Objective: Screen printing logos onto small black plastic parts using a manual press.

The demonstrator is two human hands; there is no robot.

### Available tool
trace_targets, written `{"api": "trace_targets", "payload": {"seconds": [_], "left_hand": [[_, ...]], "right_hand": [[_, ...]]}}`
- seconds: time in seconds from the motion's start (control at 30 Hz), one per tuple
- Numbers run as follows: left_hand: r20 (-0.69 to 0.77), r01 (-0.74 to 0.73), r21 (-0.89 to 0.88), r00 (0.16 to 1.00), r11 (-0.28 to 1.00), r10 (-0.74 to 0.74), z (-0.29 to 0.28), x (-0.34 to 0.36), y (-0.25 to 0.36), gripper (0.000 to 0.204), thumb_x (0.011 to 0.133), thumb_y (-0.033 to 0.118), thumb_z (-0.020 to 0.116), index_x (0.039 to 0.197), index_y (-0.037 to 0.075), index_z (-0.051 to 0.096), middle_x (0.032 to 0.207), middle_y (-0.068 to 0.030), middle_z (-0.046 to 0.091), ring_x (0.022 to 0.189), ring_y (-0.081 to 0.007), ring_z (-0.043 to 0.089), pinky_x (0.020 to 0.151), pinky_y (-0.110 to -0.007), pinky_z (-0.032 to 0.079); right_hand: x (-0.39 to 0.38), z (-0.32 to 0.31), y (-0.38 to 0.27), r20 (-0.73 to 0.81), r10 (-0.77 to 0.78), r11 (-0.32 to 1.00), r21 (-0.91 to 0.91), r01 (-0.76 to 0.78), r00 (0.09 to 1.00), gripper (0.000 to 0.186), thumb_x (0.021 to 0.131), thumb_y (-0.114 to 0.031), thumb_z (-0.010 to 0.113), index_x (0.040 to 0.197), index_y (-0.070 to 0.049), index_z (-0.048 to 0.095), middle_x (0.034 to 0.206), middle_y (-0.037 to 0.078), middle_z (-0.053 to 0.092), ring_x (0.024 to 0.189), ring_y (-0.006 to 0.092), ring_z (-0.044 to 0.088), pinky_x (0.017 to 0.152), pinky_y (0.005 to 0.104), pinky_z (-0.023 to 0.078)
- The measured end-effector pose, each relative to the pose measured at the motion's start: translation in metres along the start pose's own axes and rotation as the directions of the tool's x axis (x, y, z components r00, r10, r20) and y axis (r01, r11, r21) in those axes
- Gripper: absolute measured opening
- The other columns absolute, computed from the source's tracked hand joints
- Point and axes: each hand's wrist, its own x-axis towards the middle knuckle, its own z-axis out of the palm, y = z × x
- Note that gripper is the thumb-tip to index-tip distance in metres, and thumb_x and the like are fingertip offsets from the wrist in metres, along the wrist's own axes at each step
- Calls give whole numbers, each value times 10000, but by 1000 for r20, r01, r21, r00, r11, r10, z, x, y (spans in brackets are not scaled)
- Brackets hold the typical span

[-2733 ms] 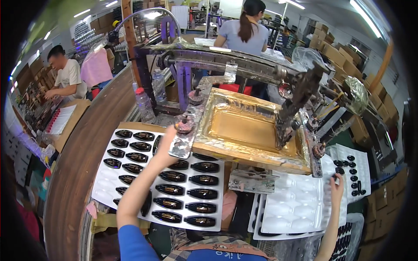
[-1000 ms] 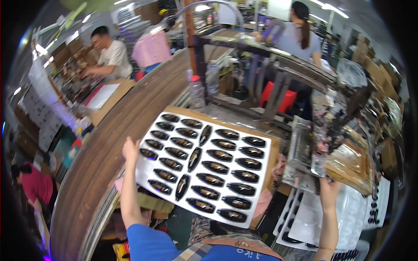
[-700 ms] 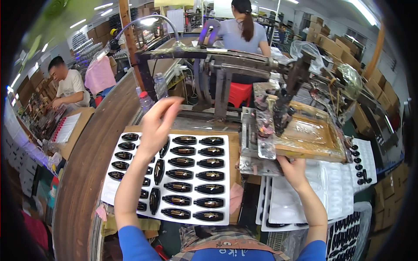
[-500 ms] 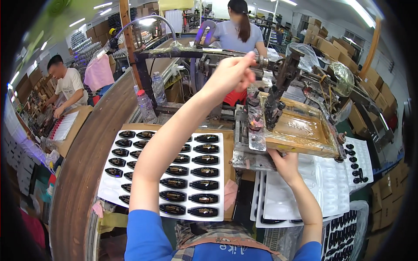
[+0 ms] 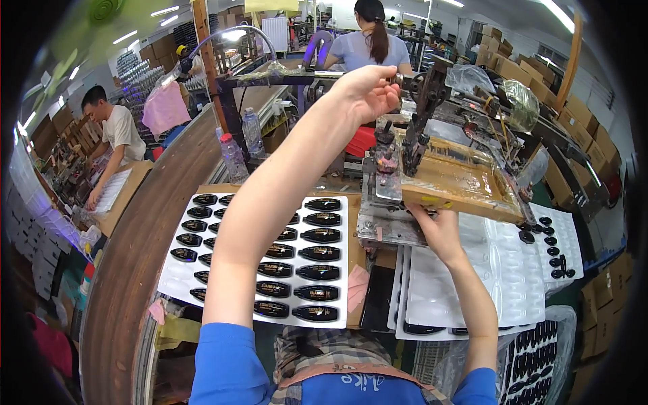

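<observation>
My left hand (image 5: 373, 93) is raised at the machine, its fingers curled beside a round metal knob (image 5: 398, 80); what it grips, if anything, is hidden. My right hand (image 5: 437, 231) reaches under the front edge of a wooden screen-printing frame (image 5: 466, 177), and its fingertips are out of sight. The frame sits tilted, with wet amber liquid on its mesh, beside a metal arm (image 5: 426, 101). Left of the machine, a white moulded tray (image 5: 177, 275) bears rows of glossy black oval pieces (image 5: 318, 273) with gold print. My left forearm covers part of it.
White blister trays (image 5: 466, 290) are stacked at the right, with small black parts (image 5: 555, 251) on another tray. A pink cloth (image 5: 358, 287) lies by the left tray. Bottles (image 5: 233, 158) stand behind it. A wooden counter (image 5: 145, 270) curves along the left; co-workers (image 5: 121, 135) are beyond.
My left hand has come slightly lower and its fingers show more. The screen frame and metal arm sit a little farther left and up in view; my right hand stays beneath the frame.
</observation>
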Motion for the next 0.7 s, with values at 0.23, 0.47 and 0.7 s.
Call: {"api": "trace_targets", "payload": {"seconds": [0.23, 0.47, 0.7], "left_hand": [[-92, -22, 75, 995, 997, 29, 21, -1, 18, 211, 836, 132, 507, 814, -62, 426, 706, -72, 468, 525, -80, 437, 426, -145, 413], [-155, -10, 77, 988, 997, 21, 21, -4, 16, 208, 819, 100, 529, 839, -77, 424, 771, -98, 470, 578, -93, 453, 452, -147, 423], [-197, 14, 87, 980, 996, 4, 18, -3, 9, 238, 817, 90, 523, 907, -89, 394, 799, -111, 464, 589, -107, 451, 464, -153, 425]], "right_hand": [[12, -17, -16, 97, 0, 976, -217, 21, 995, 167, 818, -108, 516, 910, 19, 572, 875, 123, 615, 812, 220, 584, 725, 317, 429], [12, -3, -23, 93, -99, 943, -308, 123, 991, 224, 814, -160, 523, 960, 0, 579, 896, 139, 612, 871, 255, 564, 771, 314, 406], [26, 52, -50, 592, 41, 973, -206, 102, 805, 351, 852, -277, 456, 1063, -3, 516, 940, 210, 575, 883, 313, 559, 775, 345, 414]]}}
